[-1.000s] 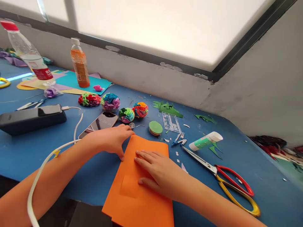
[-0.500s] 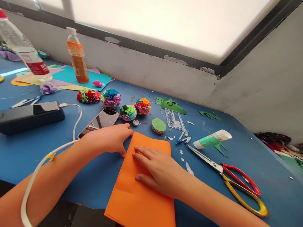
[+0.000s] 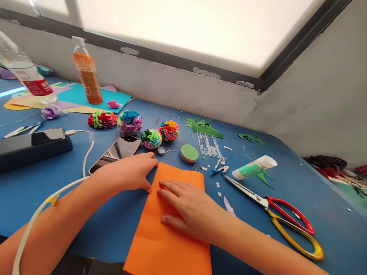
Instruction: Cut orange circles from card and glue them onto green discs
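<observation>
A folded sheet of orange paper (image 3: 172,244) lies on the blue table, its near end reaching past the table's front edge. My right hand (image 3: 189,210) rests flat on top of it, fingers stretched toward its left side. At the paper's upper left edge is my left hand (image 3: 139,172), thumb and fingers apart, the thumb tip touching the edge. A phone (image 3: 116,152) showing a timer lies just beyond my left hand. A white cable (image 3: 43,206) crosses over my left forearm.
Scissors (image 3: 262,202) with red and yellow handles and a glue stick (image 3: 255,167) lie at right. Beyond the paper are green paper discs (image 3: 189,153) and several ruffled paper balls (image 3: 169,130). Two bottles (image 3: 87,72) and a black power bank (image 3: 34,145) stand at left.
The whole view has shifted slightly, so things at left appear further left. Both hands keep nearly the same place on the orange paper.
</observation>
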`<state>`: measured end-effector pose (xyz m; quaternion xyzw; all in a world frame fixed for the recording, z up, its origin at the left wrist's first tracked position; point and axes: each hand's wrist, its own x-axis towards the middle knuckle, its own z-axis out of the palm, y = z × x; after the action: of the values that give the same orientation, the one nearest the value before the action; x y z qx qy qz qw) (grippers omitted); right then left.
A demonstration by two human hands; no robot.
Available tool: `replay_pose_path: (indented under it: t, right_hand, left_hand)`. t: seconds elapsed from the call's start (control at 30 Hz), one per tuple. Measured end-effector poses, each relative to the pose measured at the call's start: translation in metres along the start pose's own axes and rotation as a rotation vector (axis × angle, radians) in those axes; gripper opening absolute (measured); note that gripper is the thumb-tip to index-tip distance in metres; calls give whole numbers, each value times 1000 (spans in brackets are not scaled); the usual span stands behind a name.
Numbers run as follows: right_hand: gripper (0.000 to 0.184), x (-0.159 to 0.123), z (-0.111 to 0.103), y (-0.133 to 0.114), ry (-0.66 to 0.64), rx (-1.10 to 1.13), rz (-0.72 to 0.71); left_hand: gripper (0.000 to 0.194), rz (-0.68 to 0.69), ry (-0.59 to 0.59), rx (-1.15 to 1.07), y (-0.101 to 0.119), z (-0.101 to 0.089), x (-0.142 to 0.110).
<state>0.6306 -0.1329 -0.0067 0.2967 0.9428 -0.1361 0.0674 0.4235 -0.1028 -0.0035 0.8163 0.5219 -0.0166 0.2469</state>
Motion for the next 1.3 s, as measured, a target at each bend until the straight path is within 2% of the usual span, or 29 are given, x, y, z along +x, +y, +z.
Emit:
replay_pose_path:
  t: [0.37,0.9,1.13,1.3]
  right_hand:
    - [50,0,2,0,28,-3,-25]
    - [48,3,8,4,83,-35,-66]
    - [47,3,8,4,65,-52,-51]
    - [48,5,6,4,57,-47,-58]
  left_hand:
    - [55,-26,-54,-28,4,-5,-4]
    - [57,12,-35,29,0,-2,-1]
    - [52,20,-41,35,0,-4,-4]
    - [58,12,-43,37,-1,-5,-3]
